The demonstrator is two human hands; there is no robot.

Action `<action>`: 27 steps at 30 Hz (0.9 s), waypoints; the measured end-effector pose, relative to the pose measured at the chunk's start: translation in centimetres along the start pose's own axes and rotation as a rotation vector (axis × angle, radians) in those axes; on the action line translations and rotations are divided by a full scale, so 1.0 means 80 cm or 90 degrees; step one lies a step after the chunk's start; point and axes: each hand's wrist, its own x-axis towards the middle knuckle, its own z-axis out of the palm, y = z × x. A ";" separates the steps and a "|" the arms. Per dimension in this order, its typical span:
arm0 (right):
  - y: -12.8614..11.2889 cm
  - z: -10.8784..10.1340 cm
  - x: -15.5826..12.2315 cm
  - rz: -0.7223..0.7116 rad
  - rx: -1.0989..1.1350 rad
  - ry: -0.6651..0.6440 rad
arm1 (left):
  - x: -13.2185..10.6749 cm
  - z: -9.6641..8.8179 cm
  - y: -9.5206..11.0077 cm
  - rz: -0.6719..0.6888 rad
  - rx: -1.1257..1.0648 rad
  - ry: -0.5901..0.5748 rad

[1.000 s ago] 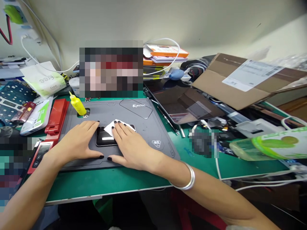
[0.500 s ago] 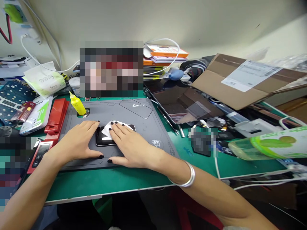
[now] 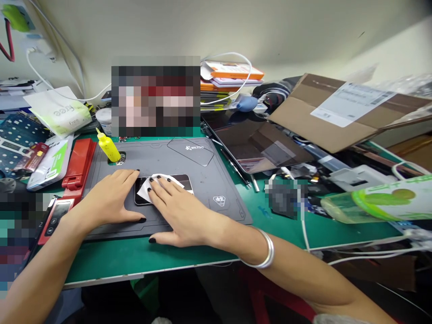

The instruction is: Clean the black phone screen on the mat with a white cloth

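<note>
A black smartphone (image 3: pixel 138 199) lies flat, screen up, on a dark grey work mat (image 3: pixel 199 180). Across its screen is spread a white wipe (image 3: pixel 146 187), tissue or thin cloth. My right hand (image 3: pixel 184 209) presses on this wipe with fingers stretched out flat and the thumb apart, hiding part of the phone. At the phone's left end, my left hand (image 3: pixel 113 195) rests on the mat, open, its thumb spread from the fingers. Beyond it a yellow squeeze bottle (image 3: pixel 109 146) with a nozzle leans in a cutout of the mat.
Left of the mat stands a red device (image 3: pixel 79 164). To the right lie a dark glossy panel (image 3: pixel 256 144), a thin pen-like tool (image 3: pixel 236 168), an open cardboard box (image 3: pixel 297 108) and a green-labelled bottle (image 3: pixel 381 200). White cables hang over the table edge.
My right hand has slid a little left and towards me, drawing the wipe along the screen. More of the phone's right end shows. The left hand stays in place.
</note>
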 end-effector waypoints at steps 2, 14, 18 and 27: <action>0.005 0.001 0.001 0.000 0.002 0.003 | 0.000 -0.001 0.000 0.001 -0.002 0.000; -0.020 0.005 -0.006 -0.016 -0.032 -0.010 | -0.001 0.002 -0.002 0.011 0.015 -0.002; -0.006 0.008 0.000 0.079 -0.028 -0.014 | -0.001 0.002 -0.003 0.017 0.005 0.009; -0.023 0.011 -0.012 0.045 -0.070 -0.011 | -0.002 0.002 -0.001 0.012 0.008 0.008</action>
